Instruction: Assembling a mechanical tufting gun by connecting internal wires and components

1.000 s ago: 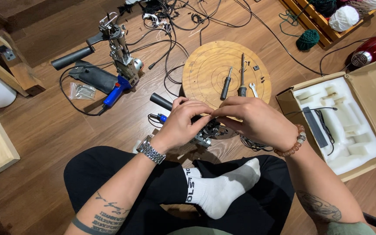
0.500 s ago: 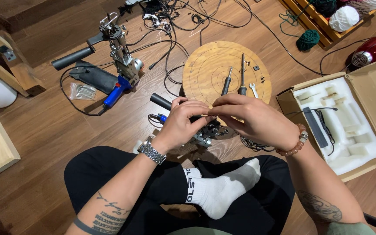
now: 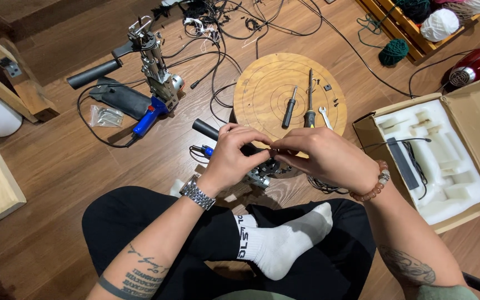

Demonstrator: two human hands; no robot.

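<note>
**Both hands pinched together over the metal assembly**

I see left hand (image 3: pixel 233 158) and right hand (image 3: pixel 320 157) meeting fingertip to fingertip just in front of the round wooden board (image 3: pixel 262 89). Fingers on both are curled and pinched at the same spot; whatever sits between them is too small to make out, so I can't tell if either hand really grips anything. Directly under the hands: a metal assembly (image 3: pixel 262 173) with a black handle (image 3: pixel 206 129) sticking out to the upper left, resting on the wood floor (image 3: pixel 56 166) right by the crossed legs. Hands hover over it, contact hidden.

On the board: a black-handled screwdriver (image 3: pixel 289 108), a longer screwdriver (image 3: pixel 309 100), a small wrench (image 3: pixel 324 116), a few loose small parts near them.

Upper left on the floor: a second mechanism (image 3: pixel 154 72), same kind, with its own black grip and a blue connector, lying by a black pouch (image 3: pixel 120 99) and a clear bag of hardware (image 3: pixel 106 115).

Right: open cardboard box (image 3: pixel 473 116) with white foam insert, well apart from the hands. Tangle of black cables (image 3: pixel 218 22) at top.
</note>
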